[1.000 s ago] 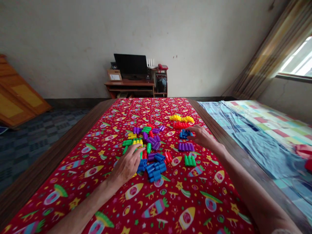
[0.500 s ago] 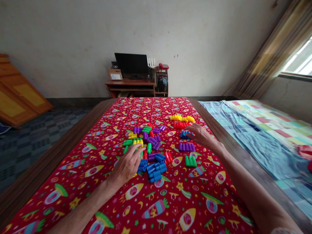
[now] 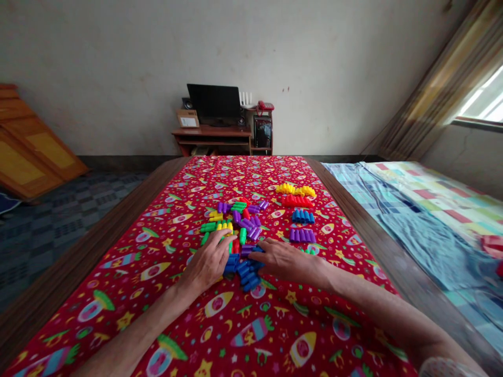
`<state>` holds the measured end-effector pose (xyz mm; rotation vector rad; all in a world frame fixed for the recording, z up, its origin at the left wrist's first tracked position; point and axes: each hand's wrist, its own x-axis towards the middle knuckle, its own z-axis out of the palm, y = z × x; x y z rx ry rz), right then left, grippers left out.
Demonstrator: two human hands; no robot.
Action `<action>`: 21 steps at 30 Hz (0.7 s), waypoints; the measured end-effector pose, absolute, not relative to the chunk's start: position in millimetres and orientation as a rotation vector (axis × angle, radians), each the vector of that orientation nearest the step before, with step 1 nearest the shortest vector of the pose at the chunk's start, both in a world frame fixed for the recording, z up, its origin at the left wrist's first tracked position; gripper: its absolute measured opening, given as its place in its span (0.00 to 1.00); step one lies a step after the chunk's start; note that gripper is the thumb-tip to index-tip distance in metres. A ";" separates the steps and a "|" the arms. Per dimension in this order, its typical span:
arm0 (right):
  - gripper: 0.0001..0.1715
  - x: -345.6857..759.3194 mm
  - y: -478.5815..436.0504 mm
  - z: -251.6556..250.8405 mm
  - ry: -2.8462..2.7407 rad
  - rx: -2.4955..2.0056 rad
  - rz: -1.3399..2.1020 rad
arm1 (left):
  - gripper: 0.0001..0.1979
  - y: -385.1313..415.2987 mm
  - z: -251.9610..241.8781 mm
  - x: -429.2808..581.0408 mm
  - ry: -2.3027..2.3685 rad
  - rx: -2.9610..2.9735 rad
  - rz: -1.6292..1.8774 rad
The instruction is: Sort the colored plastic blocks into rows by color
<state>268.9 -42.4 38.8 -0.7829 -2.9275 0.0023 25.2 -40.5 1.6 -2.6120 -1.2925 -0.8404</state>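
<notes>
A loose heap of coloured plastic bullet-shaped blocks (image 3: 236,225) lies on the red rocket-print tablecloth (image 3: 255,324). My left hand (image 3: 206,264) rests flat at the heap's near left edge, fingers stretched over yellow and green pieces. My right hand (image 3: 285,260) lies over the blue blocks (image 3: 245,272) at the heap's near side, fingers reaching left onto them. To the right stand sorted rows: yellow (image 3: 294,189), red (image 3: 296,201), blue (image 3: 302,216) and purple (image 3: 302,235). A green row is mostly hidden under my right hand.
The table's wooden edges (image 3: 357,209) run along both sides. A bed with a checked sheet (image 3: 424,209) lies to the right. A desk with a monitor (image 3: 214,104) stands at the far wall. A wooden panel (image 3: 31,157) leans at the left.
My right hand has left the sorted blue row and moved near and left onto the blue blocks at the heap. My left hand has barely shifted.
</notes>
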 end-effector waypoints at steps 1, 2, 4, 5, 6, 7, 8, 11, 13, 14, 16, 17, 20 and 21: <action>0.25 269.3 -40.3 37.9 -2.909 -0.814 0.010 | 0.18 -40.6 1.8 25.2 -1.296 -2.612 -0.840; 0.27 270.3 -38.1 37.7 -2.882 -0.854 0.012 | 0.18 -40.7 2.1 25.4 -1.304 -2.608 -0.844; 0.30 274.4 -33.5 39.3 -2.806 -0.948 0.003 | 0.18 -41.0 2.7 25.6 -1.314 -2.603 -0.855; 0.29 277.7 -31.3 41.1 -2.766 -0.984 0.004 | 0.18 -41.2 3.0 25.7 -1.319 -2.604 -0.858; 0.28 281.8 -29.4 43.2 -2.734 -1.005 0.018 | 0.18 -41.4 3.3 25.7 -1.324 -2.607 -0.859; 0.27 286.3 -27.6 45.5 -2.719 -1.005 0.047 | 0.18 -41.7 3.4 25.7 -1.329 -2.611 -0.859; 0.26 290.9 -26.1 47.6 -2.721 -0.991 0.087 | 0.18 -41.8 3.5 25.7 -1.331 -2.614 -0.858; 0.27 301.0 -22.9 49.6 -2.784 -0.941 0.183 | 0.18 -41.7 2.8 25.3 -1.330 -2.615 -0.849; 0.28 303.4 -21.7 45.5 -2.829 -0.948 0.193 | 0.18 -41.2 2.1 25.1 -1.320 -2.608 -0.853; 0.28 303.8 -21.4 42.2 -2.837 -0.957 0.184 | 0.18 -40.9 1.8 25.0 -1.318 -2.606 -0.856; 0.27 304.5 -21.5 35.2 -2.802 -0.937 0.163 | 0.18 -40.6 1.8 25.2 -1.320 -2.602 -0.868; 0.27 305.2 -22.0 32.7 -2.760 -0.910 0.160 | 0.18 -40.6 2.1 25.4 -1.322 -2.603 -0.871; 0.24 308.2 -25.1 32.9 -2.647 -0.871 0.193 | 0.18 -40.8 3.0 25.8 -1.320 -2.603 -0.874; 0.21 309.1 -26.6 35.6 -2.638 -0.891 0.208 | 0.18 -40.9 3.2 25.8 -1.316 -2.603 -0.873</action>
